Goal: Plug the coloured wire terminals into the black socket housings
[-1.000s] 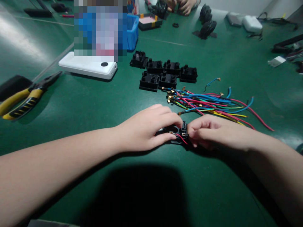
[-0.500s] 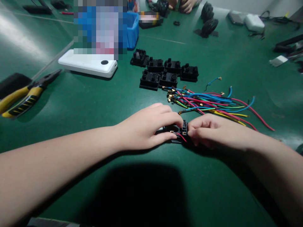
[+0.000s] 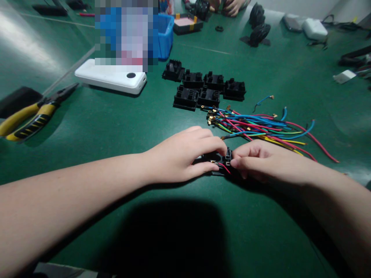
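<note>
My left hand (image 3: 193, 154) is closed around a black plastic socket housing (image 3: 228, 155), its thumb at the near side and its fingers over the far side. A short red wire (image 3: 224, 167) with a brass-coloured terminal shows at the housing, beside the left thumb. Against the housing's right end my right hand (image 3: 255, 159) is closed in a pinch; what its fingertips hold is hidden. Just beyond both hands lies a loose bundle of blue, red, yellow and green wires (image 3: 261, 125) with brass terminals.
Several similar black housings (image 3: 186, 97) stand in rows farther back. On the left lie yellow-and-black pliers (image 3: 40, 116) and a white power bank (image 3: 113, 77). A blue bin (image 3: 165, 38) stands at the back, and another person's hands (image 3: 232, 7) rest at the far edge.
The whole view has shifted slightly, so things appear a little farther right. Both hands keep nearly the same pose at the housing.
</note>
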Available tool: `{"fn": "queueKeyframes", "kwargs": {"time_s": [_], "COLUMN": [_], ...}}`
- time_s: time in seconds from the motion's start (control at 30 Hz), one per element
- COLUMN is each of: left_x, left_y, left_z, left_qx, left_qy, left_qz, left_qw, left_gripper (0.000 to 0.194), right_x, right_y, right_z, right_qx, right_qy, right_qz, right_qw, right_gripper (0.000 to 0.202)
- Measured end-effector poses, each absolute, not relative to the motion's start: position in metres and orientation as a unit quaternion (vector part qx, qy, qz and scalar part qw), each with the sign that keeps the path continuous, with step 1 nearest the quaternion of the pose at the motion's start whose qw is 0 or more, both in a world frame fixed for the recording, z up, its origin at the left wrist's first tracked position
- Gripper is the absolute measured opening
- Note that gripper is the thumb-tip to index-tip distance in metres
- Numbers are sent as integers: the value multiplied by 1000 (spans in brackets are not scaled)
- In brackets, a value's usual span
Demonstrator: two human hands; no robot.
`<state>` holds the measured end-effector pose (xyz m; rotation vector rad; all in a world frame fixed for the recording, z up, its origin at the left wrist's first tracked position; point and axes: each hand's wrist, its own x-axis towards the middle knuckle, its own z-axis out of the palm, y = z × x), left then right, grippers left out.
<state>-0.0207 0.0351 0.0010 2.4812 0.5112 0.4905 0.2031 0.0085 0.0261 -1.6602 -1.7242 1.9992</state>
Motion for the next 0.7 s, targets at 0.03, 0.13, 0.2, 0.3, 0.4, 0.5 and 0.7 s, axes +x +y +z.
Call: {"fn": "queueKeyframes", "kwargs": {"time_s": [0.03, 0.13, 0.2, 0.3, 0.4, 0.5, 0.7], "left_x": [-21, -20, -20, -20, -20, -19, -19], "left_y": [35, 35, 35, 35, 35, 35, 35], "left_z": [1, 1, 2, 3, 3, 3, 2], "left_qx": [924, 922, 921, 921, 921, 919, 914], "left_qy": [191, 192, 194, 196, 198, 198, 197], "left_qz": [182, 182, 183, 182, 181, 185, 190], "left_qw": [278, 283, 284, 284, 284, 287, 298], "left_gripper": [20, 19, 19, 19, 20, 19, 18], "right_x": [203, 203, 203, 203, 201, 200, 200], "right_y": [8, 9, 8, 8, 8, 9, 9], "right_z": [26, 25, 24, 23, 23, 25, 25], "right_qx": [-531, -530, -532, -533, -543, -545, -539], "right_qy": [-554, -553, -550, -549, -555, -564, -562], "right_qz": [641, 643, 644, 644, 630, 621, 627], "right_qw": [12, 11, 12, 16, 10, 7, 2], "right_gripper": [31, 30, 30, 28, 27, 28, 27]}}
